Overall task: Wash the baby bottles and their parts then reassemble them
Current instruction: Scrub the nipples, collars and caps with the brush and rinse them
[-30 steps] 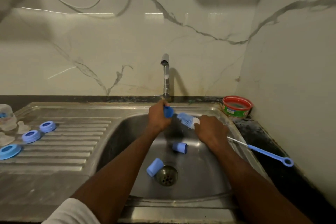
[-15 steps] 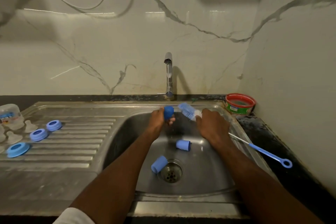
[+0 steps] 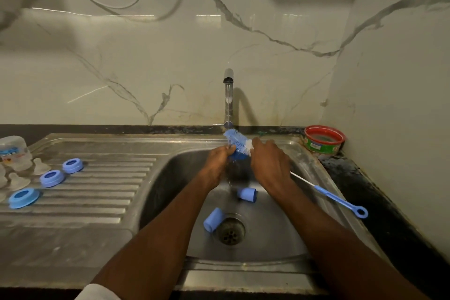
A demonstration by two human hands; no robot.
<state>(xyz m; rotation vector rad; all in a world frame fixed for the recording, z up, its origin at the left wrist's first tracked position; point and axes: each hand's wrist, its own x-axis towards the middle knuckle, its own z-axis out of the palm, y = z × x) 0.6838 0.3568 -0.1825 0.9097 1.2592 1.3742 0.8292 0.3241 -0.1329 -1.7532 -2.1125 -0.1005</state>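
The left hand (image 3: 220, 157) and right hand (image 3: 269, 165) have closed together; half a second ago they were held apart. The blue cap (image 3: 239, 154), previously upright above the left fingers (image 3: 229, 150) and clear of the brush, now lies between both hands, directly below the bristles. The bottle brush (image 3: 237, 141) head, earlier angled away beyond the right fingers, now rests across the cap.

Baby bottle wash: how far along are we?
Looks done: three blue collar rings, clear teats and a bottle sit on the drainboard. In hand: left hand grips a blue cap under the running tap; right hand works the bottle brush on it. Left: two blue caps in the sink, then reassembly.
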